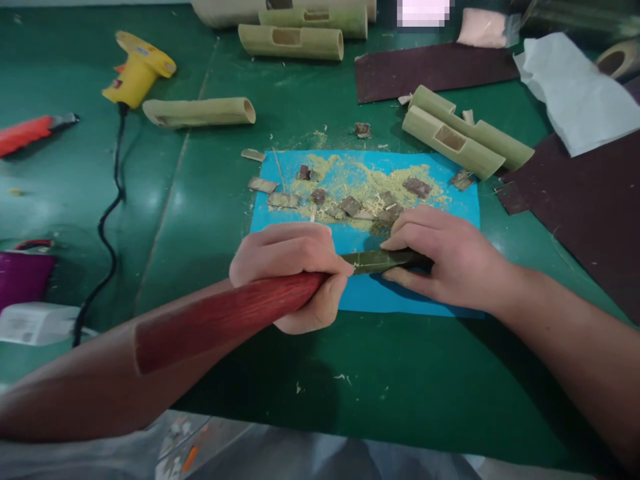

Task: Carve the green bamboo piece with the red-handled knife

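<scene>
The green table (425,360) spread under everything, and the blue sheet (365,297) lay on it at the centre of the frame. The sheet looked thin, and I saw nothing pinning it, so a hard push could have slid it and upset my aim. The long red handle (225,313) slanted up from the lower left, clamped in my left hand (295,267) near its right end. My fingers hid the tip, so I could not tell how it met the work; a slip to the right would have run it towards my right hand (445,247), right of centre. That hand pinched the dark bamboo piece (367,260) between thumb and fingers, and its smooth skin could have let it roll if I had pinched too lightly. The piece lay over the sheet at centre, bridging my two hands: right end inside the pinch, left end at my left fingertips. Just above it in the frame lay the small bamboo chips (351,205).
</scene>
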{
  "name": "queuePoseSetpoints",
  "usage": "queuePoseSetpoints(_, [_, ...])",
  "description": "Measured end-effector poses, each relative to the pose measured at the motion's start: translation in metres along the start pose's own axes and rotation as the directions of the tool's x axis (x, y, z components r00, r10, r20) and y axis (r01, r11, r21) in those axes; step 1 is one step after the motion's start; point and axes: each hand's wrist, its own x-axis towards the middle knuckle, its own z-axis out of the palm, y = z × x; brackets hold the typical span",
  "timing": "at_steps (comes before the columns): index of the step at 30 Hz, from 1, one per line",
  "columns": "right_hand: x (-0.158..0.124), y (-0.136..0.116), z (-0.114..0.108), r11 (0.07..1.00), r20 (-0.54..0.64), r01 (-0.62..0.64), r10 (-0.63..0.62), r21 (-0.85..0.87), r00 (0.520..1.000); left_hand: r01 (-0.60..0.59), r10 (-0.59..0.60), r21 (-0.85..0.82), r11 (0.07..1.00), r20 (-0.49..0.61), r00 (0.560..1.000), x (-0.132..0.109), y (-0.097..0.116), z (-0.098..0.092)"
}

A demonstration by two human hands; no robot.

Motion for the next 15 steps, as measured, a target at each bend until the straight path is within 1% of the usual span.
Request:
queuePoseSetpoints(4, [0.0, -0.001, -0.001, 1.0, 0.014, -0.013, 0.013, -0.006, 1.0, 0.055, -0.056, 0.017, 0.998, 0.02, 0.998, -0.001, 0.002, 0.0])
queuePoseSetpoints(8, [0.001, -0.001, -0.002, 1.0, 0.026, -0.022, 0.022, 0.004, 0.999, 0.098, -0.1, -0.028, 0.995, -0.075, 0.992, -0.005, 0.001, 0.003])
queuePoseSetpoints(10, [0.001, -0.002, -0.002, 0.999, 0.033, -0.032, 0.032, 0.007, 0.999, 0.121, -0.127, -0.066, 0.991, -0.099, 0.987, -0.008, 0.0, 0.004])
queuePoseSetpoints(12, [0.001, -0.002, -0.002, 0.999, 0.039, -0.042, 0.041, 0.008, 0.998, 0.138, -0.146, -0.093, 0.986, -0.086, 0.986, -0.009, 0.0, 0.005])
queuePoseSetpoints(15, [0.001, -0.001, -0.002, 0.999, 0.043, -0.046, 0.045, 0.015, 0.998, 0.149, -0.155, -0.078, 0.986, -0.076, 0.985, -0.01, 0.0, 0.006])
